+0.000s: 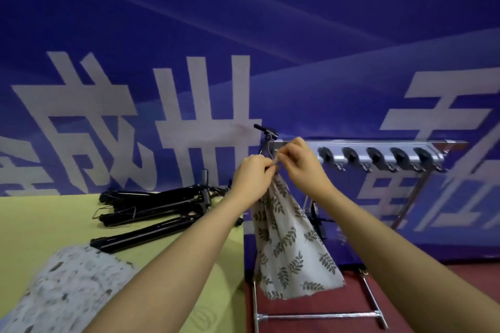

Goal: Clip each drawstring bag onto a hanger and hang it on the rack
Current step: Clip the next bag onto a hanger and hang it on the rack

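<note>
You are mid-clip: one bag going onto a hanger, held up in front of the rack.

The rack (378,155) stands right of the table (40,224), where spare hangers (151,208) and more bags (73,286) wait. The leaf-print drawstring bag (292,246) hangs from both your hands; your left hand (251,178) grips its gathered top, your right hand (303,165) pinches at the clip. Next, likely seat the clip firmly, then hook the hanger (266,134) on the rack.
</note>
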`<action>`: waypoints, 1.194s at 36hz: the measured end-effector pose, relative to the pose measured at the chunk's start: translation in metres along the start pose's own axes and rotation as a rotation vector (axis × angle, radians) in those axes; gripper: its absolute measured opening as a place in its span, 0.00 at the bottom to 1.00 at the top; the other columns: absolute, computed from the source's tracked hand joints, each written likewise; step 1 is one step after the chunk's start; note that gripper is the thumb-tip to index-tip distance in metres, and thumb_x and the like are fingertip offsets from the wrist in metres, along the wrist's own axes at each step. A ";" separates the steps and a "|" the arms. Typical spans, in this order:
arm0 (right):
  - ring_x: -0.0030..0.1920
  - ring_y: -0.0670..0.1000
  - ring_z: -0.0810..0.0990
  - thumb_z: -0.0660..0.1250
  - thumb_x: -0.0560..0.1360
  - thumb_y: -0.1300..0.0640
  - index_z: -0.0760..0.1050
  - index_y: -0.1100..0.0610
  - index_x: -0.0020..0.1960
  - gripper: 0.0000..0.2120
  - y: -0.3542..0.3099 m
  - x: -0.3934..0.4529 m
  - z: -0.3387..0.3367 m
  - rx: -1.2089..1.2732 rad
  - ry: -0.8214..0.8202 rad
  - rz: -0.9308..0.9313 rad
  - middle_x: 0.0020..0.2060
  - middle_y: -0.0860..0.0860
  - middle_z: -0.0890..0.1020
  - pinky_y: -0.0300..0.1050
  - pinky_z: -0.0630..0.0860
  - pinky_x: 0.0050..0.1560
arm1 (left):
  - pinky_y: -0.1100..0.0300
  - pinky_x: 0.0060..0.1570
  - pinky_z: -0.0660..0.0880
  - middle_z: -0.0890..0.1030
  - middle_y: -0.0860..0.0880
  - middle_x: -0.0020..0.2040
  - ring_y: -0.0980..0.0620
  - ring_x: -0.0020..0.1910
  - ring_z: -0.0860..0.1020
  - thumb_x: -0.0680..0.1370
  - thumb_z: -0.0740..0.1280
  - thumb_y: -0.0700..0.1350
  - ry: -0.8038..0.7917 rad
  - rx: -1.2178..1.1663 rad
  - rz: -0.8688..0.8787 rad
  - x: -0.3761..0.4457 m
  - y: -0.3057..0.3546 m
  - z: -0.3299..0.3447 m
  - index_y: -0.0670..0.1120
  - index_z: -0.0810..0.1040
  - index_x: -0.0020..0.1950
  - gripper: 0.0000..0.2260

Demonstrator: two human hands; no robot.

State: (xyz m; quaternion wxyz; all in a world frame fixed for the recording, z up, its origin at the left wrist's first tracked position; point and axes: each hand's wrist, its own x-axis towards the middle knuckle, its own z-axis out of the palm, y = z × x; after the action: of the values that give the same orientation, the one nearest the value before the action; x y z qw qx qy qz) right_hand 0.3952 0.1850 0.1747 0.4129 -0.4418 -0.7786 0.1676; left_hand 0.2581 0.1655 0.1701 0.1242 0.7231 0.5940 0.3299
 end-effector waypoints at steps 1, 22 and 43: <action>0.42 0.42 0.70 0.62 0.76 0.69 0.75 0.64 0.48 0.05 0.011 -0.003 -0.008 0.038 -0.010 0.038 0.43 0.50 0.69 0.31 0.66 0.44 | 0.49 0.46 0.74 0.78 0.45 0.38 0.45 0.43 0.76 0.78 0.64 0.45 -0.013 -0.020 0.003 0.000 0.005 0.013 0.42 0.79 0.38 0.12; 0.36 0.59 0.80 0.53 0.82 0.64 0.73 0.65 0.59 0.12 0.172 -0.027 -0.137 -0.008 -0.035 0.326 0.40 0.60 0.80 0.49 0.80 0.43 | 0.60 0.40 0.68 0.80 0.46 0.33 0.54 0.33 0.74 0.76 0.68 0.44 -0.127 -0.080 -0.239 0.028 0.075 0.168 0.42 0.84 0.43 0.08; 0.29 0.49 0.70 0.62 0.79 0.60 0.73 0.57 0.45 0.05 0.188 -0.052 -0.131 0.170 -0.115 0.353 0.27 0.48 0.72 0.50 0.69 0.34 | 0.51 0.43 0.81 0.79 0.48 0.30 0.53 0.28 0.80 0.76 0.66 0.38 -0.115 -0.484 -0.383 0.040 0.118 0.191 0.45 0.73 0.39 0.07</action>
State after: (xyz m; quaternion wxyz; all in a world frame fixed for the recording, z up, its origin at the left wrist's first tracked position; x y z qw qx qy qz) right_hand 0.6159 0.2324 0.1097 0.3680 -0.5245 -0.6944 0.3275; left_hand 0.4718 0.2125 0.1072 0.3861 0.5648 0.6157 0.3910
